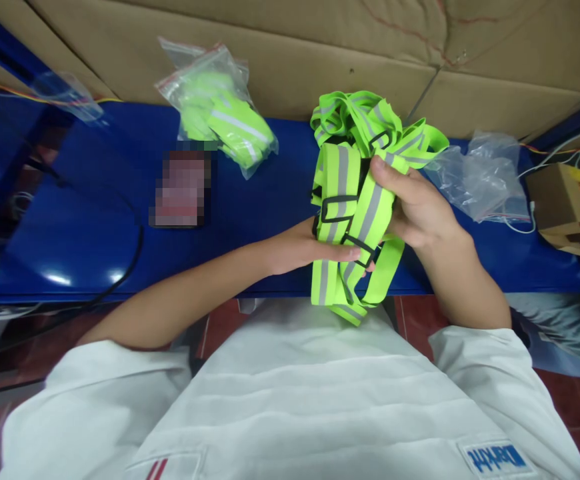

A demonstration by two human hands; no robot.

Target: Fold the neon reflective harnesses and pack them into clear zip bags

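Between my two hands is a folded bundle of neon yellow-green reflective straps (343, 173), with grey stripes and black buckles. My left hand (327, 252) grips its lower part, thumb across the front and the other fingers mostly hidden behind. Higher on the right side, my right hand (415, 200) pinches the bundle with the thumb on top. Strap loops hang below the left hand, over the table's front edge. More strap of the same kind (355, 113) lies heaped behind the bundle; whether the two are joined I cannot tell.
On the blue table (255, 207), a clear zip bag (230, 110) holds more neon straps. A pixelated dark-edged rectangular object (183, 189) lies left. Crumpled clear bags (490, 177) and an open cardboard box (567, 207) are right. Large cartons (270, 50) line the back; a black cable (137, 253) runs left.
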